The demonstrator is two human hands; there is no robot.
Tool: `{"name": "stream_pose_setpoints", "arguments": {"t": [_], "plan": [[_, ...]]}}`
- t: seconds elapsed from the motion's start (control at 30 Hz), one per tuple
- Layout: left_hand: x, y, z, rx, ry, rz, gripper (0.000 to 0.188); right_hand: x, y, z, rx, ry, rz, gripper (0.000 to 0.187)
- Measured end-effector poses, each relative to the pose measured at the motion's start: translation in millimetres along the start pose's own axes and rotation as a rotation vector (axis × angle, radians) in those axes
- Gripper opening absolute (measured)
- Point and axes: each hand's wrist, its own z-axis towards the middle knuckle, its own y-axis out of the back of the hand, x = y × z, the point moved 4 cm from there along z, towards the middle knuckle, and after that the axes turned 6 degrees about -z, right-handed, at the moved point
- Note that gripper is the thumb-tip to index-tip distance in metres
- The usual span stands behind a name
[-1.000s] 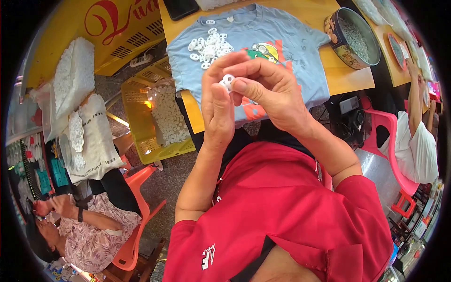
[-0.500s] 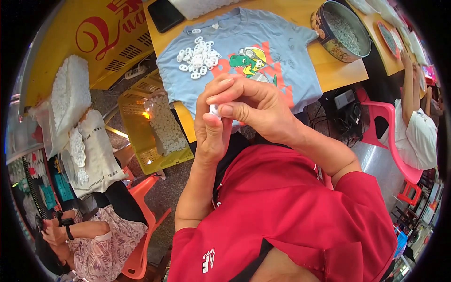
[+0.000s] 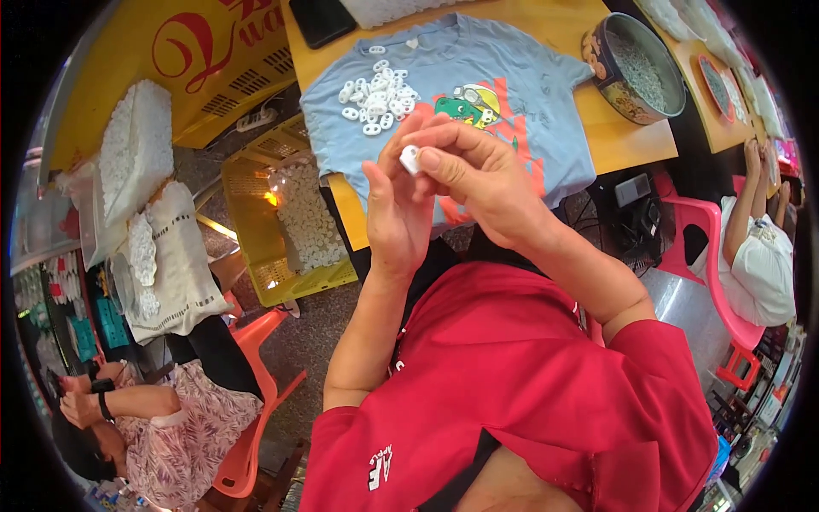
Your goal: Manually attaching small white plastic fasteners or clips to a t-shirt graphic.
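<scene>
My right hand [image 3: 499, 175] pinches a small white plastic piece [image 3: 410, 160] between thumb and fingers. The rest of this hand is bent, its fingertips close to my other palm. My left hand [image 3: 394, 213] is beside the piece, thumb apart and fingers stretched up; the right fingers partly cover them. Beyond both hands, a loose pile of white oval pieces with two holes [image 3: 375, 96] lies on a grey-blue T-shirt [image 3: 358, 162] with a dinosaur print. The shirt is spread over a yellow table [image 3: 627, 141].
A round tin [image 3: 601, 72] of small metallic parts stands at the table's right, a black phone [image 3: 320, 21] at its far left. A yellow crate [image 3: 252, 247] of white pieces is left of the table. People sit on either side, near a pink chair [image 3: 712, 230] and an orange chair [image 3: 256, 401].
My hands have drawn apart from their close clasp and risen slightly. The left thumb has come off the white piece, which stays in my right pinch. The view has shifted a little.
</scene>
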Motion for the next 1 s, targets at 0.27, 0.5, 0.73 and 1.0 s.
{"name": "stream_pose_setpoints", "arguments": {"t": [0.27, 0.5, 0.73, 1.0], "plan": [[26, 27, -4, -0.156, 0.080, -0.095, 0.036, 17, -27, 24, 0.061, 0.230, -0.292, 0.023], [34, 25, 0, -0.117, 0.248, 0.248, 0.037, 13, -75, 12, 0.512, 0.714, -1.021, 0.022], [70, -35, 8, 0.254, 0.386, 0.453, 0.026, -33, -108, -39, 0.934, 0.808, -1.240, 0.015], [111, -56, -20, 0.522, 0.652, 0.498, 0.027, -20, -73, -50, 0.877, 0.772, -1.312, 0.014]]}}
